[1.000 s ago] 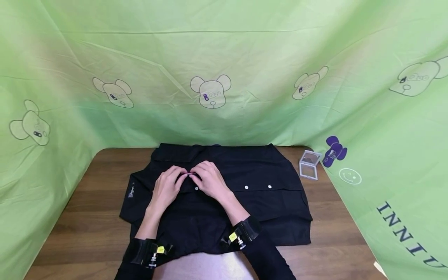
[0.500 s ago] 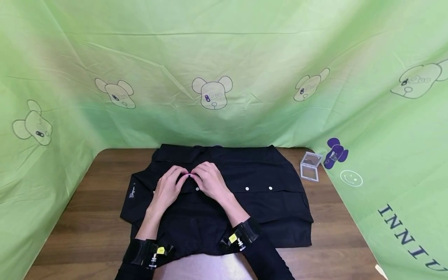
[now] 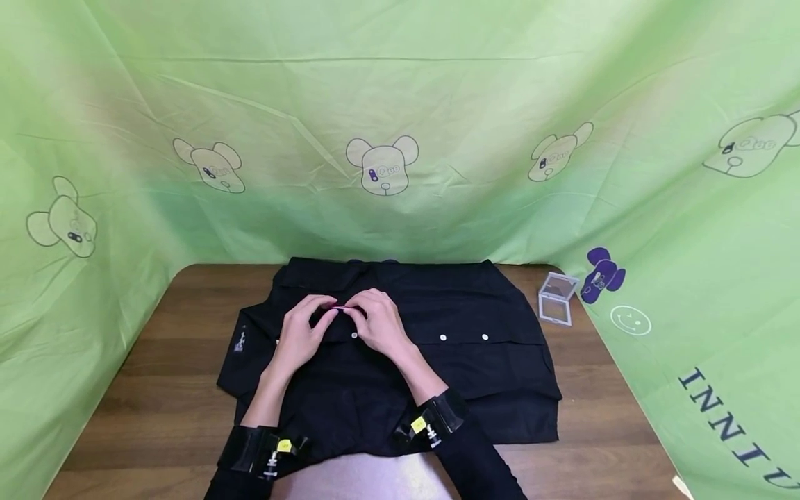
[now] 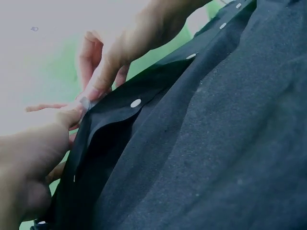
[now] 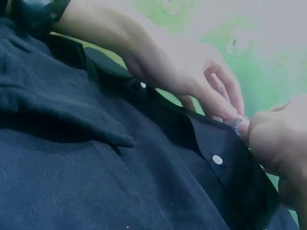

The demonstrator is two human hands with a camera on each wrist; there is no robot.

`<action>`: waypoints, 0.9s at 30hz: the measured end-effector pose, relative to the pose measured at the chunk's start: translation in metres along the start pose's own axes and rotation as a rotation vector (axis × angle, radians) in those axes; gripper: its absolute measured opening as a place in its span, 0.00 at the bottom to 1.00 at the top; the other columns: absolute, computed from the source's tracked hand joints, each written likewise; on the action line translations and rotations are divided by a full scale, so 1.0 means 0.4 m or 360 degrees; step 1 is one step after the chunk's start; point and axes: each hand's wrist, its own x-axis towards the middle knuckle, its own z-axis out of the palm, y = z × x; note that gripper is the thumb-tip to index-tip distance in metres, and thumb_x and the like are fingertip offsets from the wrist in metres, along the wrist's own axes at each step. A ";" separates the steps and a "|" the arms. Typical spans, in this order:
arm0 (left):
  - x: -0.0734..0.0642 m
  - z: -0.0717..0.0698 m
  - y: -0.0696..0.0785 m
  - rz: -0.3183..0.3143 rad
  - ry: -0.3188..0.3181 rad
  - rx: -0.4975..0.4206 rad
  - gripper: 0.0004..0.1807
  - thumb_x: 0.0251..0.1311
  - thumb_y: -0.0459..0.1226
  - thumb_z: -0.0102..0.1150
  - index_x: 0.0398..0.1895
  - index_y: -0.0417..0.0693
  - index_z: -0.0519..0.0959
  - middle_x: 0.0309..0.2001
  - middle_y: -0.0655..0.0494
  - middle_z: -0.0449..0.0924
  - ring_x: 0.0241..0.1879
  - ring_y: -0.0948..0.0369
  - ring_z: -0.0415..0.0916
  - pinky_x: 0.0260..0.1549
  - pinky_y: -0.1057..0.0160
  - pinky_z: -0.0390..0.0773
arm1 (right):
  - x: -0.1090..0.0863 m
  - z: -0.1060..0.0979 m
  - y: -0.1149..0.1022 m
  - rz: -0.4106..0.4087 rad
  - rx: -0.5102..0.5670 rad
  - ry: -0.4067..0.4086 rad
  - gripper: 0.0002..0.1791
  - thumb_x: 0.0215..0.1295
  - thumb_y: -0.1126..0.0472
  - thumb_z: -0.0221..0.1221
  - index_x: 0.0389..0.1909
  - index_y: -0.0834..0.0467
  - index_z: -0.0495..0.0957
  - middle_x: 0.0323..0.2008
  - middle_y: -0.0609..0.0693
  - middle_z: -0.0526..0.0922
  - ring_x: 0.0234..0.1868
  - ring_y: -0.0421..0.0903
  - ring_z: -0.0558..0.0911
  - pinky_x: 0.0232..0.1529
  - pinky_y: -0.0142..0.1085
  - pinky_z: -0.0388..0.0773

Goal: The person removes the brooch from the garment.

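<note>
A black short-sleeved shirt [image 3: 400, 375] with white buttons [image 3: 443, 337] lies spread on the table. Above its front strip, my left hand [image 3: 300, 335] and my right hand [image 3: 379, 325] meet fingertip to fingertip. Between them, thumbs and forefingers pinch a small thin piece [image 3: 340, 307], pinkish and white in the head view. In the left wrist view the piece [image 4: 85, 102] looks pale and translucent; I cannot tell its kind. Fingers cover most of it. The right wrist view shows it [image 5: 234, 122] close over the shirt's edge, near a white button [image 5: 217, 159].
An open, hinged clear case [image 3: 554, 298] stands at the table's back right, beside the shirt. Green cloth [image 3: 387, 90] with bear prints hangs behind and along both sides. Bare wooden tabletop [image 3: 150, 389] shows left and right of the shirt.
Both hands stay nearly in place over the shirt. The fingertips have shifted slightly, and a little more of the thin piece shows between them, paler than before. The head view has drifted slightly.
</note>
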 end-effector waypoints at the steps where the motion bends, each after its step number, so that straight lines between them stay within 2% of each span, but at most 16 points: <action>1: -0.001 0.000 -0.001 -0.0023 0.0001 -0.0019 0.11 0.72 0.31 0.75 0.54 0.40 0.91 0.51 0.47 0.93 0.49 0.51 0.90 0.53 0.61 0.85 | -0.001 0.001 -0.001 0.0027 0.0044 0.0008 0.03 0.72 0.64 0.74 0.41 0.53 0.93 0.41 0.46 0.96 0.48 0.47 0.91 0.53 0.45 0.86; 5: -0.003 -0.002 -0.003 -0.0097 0.0005 -0.0082 0.10 0.73 0.32 0.74 0.54 0.41 0.91 0.50 0.47 0.94 0.49 0.51 0.91 0.52 0.62 0.86 | -0.002 0.006 -0.001 0.0133 0.0219 0.0039 0.01 0.72 0.64 0.74 0.40 0.55 0.93 0.39 0.48 0.96 0.46 0.48 0.92 0.52 0.43 0.87; 12: -0.003 -0.002 -0.007 -0.0108 0.0007 -0.0073 0.07 0.75 0.32 0.73 0.52 0.45 0.92 0.48 0.49 0.95 0.45 0.54 0.89 0.49 0.60 0.86 | 0.000 0.010 -0.003 0.0208 0.0361 0.0075 0.03 0.72 0.66 0.74 0.38 0.54 0.93 0.38 0.49 0.96 0.46 0.48 0.92 0.51 0.43 0.88; 16: -0.003 -0.001 -0.007 -0.0105 0.0014 -0.0061 0.06 0.75 0.31 0.73 0.50 0.45 0.93 0.46 0.49 0.95 0.44 0.54 0.88 0.48 0.62 0.84 | 0.000 0.007 -0.002 0.0216 0.0357 0.0037 0.01 0.74 0.64 0.73 0.40 0.56 0.93 0.39 0.49 0.96 0.47 0.48 0.92 0.52 0.44 0.88; 23: -0.002 -0.004 0.002 -0.0127 0.0017 -0.0068 0.05 0.74 0.32 0.74 0.49 0.45 0.93 0.46 0.49 0.95 0.47 0.52 0.90 0.51 0.65 0.82 | 0.002 -0.004 -0.002 0.0205 0.0269 -0.0057 0.04 0.77 0.60 0.72 0.45 0.57 0.93 0.43 0.49 0.96 0.50 0.48 0.92 0.56 0.43 0.87; 27: -0.001 -0.003 0.005 -0.0118 0.0032 -0.0063 0.05 0.74 0.32 0.74 0.49 0.44 0.93 0.47 0.49 0.95 0.50 0.50 0.91 0.55 0.73 0.79 | 0.005 -0.010 -0.004 0.0178 0.0218 -0.0060 0.07 0.77 0.59 0.72 0.49 0.57 0.92 0.46 0.50 0.96 0.52 0.49 0.91 0.57 0.45 0.88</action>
